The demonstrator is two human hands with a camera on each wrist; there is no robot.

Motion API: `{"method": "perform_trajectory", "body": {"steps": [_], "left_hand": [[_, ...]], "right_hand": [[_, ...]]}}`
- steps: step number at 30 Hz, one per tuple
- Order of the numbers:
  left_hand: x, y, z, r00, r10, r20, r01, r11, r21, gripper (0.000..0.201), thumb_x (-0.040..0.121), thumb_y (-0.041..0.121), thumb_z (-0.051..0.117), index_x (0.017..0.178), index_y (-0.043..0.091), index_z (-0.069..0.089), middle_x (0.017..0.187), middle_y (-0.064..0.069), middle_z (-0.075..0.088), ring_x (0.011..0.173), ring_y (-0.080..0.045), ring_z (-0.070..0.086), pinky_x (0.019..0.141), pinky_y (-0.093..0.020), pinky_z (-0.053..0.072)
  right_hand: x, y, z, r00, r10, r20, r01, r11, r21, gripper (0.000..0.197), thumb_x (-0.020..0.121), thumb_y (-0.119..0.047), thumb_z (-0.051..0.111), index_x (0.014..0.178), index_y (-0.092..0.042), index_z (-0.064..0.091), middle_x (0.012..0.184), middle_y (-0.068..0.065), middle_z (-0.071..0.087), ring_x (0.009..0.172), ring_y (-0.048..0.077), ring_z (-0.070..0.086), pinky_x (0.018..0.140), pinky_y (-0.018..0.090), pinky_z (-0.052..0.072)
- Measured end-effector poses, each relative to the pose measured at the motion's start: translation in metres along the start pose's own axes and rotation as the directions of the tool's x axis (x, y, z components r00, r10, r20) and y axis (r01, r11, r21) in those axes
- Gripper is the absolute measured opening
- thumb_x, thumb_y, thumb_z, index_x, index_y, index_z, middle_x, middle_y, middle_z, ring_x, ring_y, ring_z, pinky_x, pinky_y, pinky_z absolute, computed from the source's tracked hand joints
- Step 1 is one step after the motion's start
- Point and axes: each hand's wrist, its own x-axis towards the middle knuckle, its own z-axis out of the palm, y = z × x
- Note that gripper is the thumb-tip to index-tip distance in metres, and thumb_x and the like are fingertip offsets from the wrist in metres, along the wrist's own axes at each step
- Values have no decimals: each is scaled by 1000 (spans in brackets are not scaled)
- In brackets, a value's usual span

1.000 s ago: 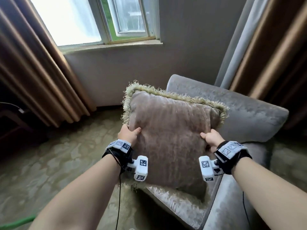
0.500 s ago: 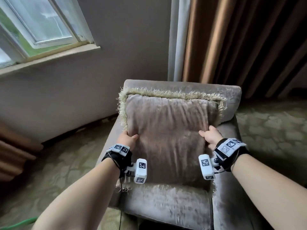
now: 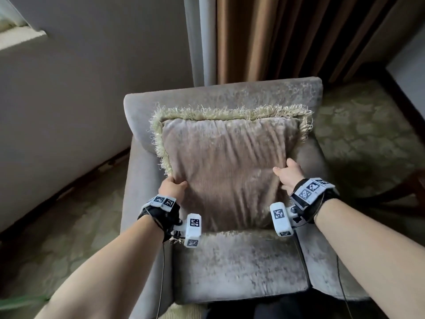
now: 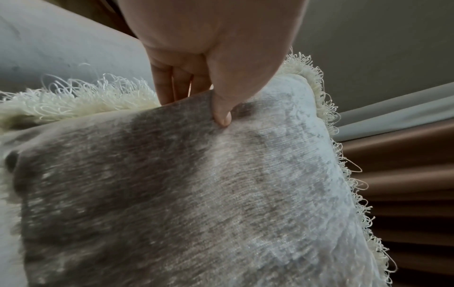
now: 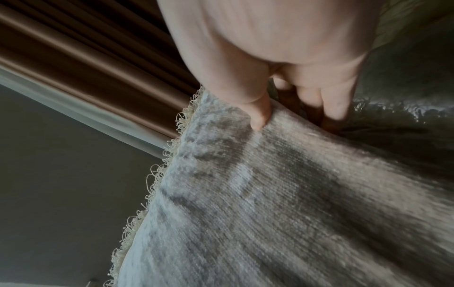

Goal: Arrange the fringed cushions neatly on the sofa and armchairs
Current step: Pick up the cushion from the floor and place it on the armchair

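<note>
— Now, where is the fringed cushion (image 3: 226,173)?

— Standing upright on the seat of the grey armchair (image 3: 239,261), its top edge against the backrest. A pale fringe runs along its top and down the side nearer the wall (image 3: 69,93).

— And the hands?

— Both grip it. The left hand (image 3: 172,187) clasps the cushion's left edge low down: thumb (image 4: 222,114) pressed into the front face, fingers (image 4: 172,85) wrapped behind. The right hand (image 3: 288,174) clasps the opposite edge likewise, thumb (image 5: 258,118) in front, fingers (image 5: 335,104) curled behind the fabric.

— What surrounds the armchair?

— Behind its backrest hang brown curtains (image 3: 287,35) beside a pale drape (image 3: 199,40); a patterned greenish carpet (image 3: 368,134) lies to either side. Each wrist carries a black strap with white marker blocks.
</note>
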Motion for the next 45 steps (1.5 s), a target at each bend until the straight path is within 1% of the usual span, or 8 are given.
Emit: {"method": "perform_trajectory", "body": {"steps": [6, 11, 16, 20, 32, 38, 42, 45], "left_hand": [[54, -17, 34, 998, -56, -27, 54, 995, -85, 25, 85, 21, 67, 68, 14, 50, 71, -5, 57, 72, -24, 55, 70, -34, 47], [81, -39, 59, 995, -77, -65, 70, 993, -97, 33, 84, 23, 66, 64, 13, 42, 63, -4, 50, 66, -24, 50, 64, -34, 43], [100, -64, 85, 994, -84, -77, 80, 995, -54, 27, 87, 21, 64, 68, 15, 46, 75, -7, 56, 74, -23, 52, 74, -39, 48], [112, -77, 104, 992, -93, -89, 90, 995, -38, 31, 91, 19, 60, 66, 15, 42, 65, 0, 47, 72, -22, 46, 69, -30, 37], [159, -111, 148, 992, -84, -91, 87, 996, 28, 15, 91, 18, 56, 88, 4, 56, 86, -13, 61, 81, -27, 57, 79, -39, 47], [158, -107, 150, 980, -109, -167, 107, 994, -21, 10, 83, 22, 61, 86, 14, 57, 90, -7, 64, 86, -27, 61, 76, -31, 45], [168, -85, 129, 946, -53, -320, -45, 955, -292, 56, 72, 37, 65, 124, 21, 52, 121, -10, 56, 101, -20, 59, 96, -33, 48], [177, -59, 125, 981, 24, -193, -101, 911, -400, 73, 73, 55, 69, 133, 23, 44, 125, -2, 58, 111, -14, 59, 98, -27, 47]], "right_hand": [[49, 17, 39, 1000, -2, 16, 1, 999, 39, 35, 92, -18, 56, 124, -8, 47, 107, 3, 53, 100, 26, 51, 95, 44, 46], [84, 34, 66, 999, -46, -15, 46, 999, -13, 42, 93, -20, 58, 132, -6, 48, 135, 8, 53, 124, 27, 50, 109, 42, 39], [108, 57, 83, 993, -122, -5, 121, 990, -74, 13, 90, -18, 58, 91, -10, 48, 89, 5, 57, 88, 25, 52, 82, 34, 43], [126, 73, 90, 990, -140, 28, 142, 985, -96, 16, 89, -19, 60, 94, -6, 52, 97, 13, 63, 91, 29, 57, 86, 39, 47], [167, 105, 128, 994, -109, 17, 110, 987, -120, 22, 90, -24, 61, 105, -9, 56, 110, 11, 65, 103, 31, 59, 95, 45, 48], [175, 108, 125, 997, -80, 12, 80, 995, -57, 46, 85, -32, 64, 122, -10, 48, 117, 5, 60, 107, 26, 57, 97, 41, 47], [180, 84, 111, 986, -100, -131, 139, 930, 341, 59, 88, -43, 62, 139, -26, 38, 136, 2, 50, 116, 13, 52, 96, 29, 42], [185, 62, 111, 990, -134, -46, 142, 936, 321, 71, 90, -44, 62, 149, -23, 30, 143, -5, 42, 126, 9, 43, 104, 26, 35]]}}
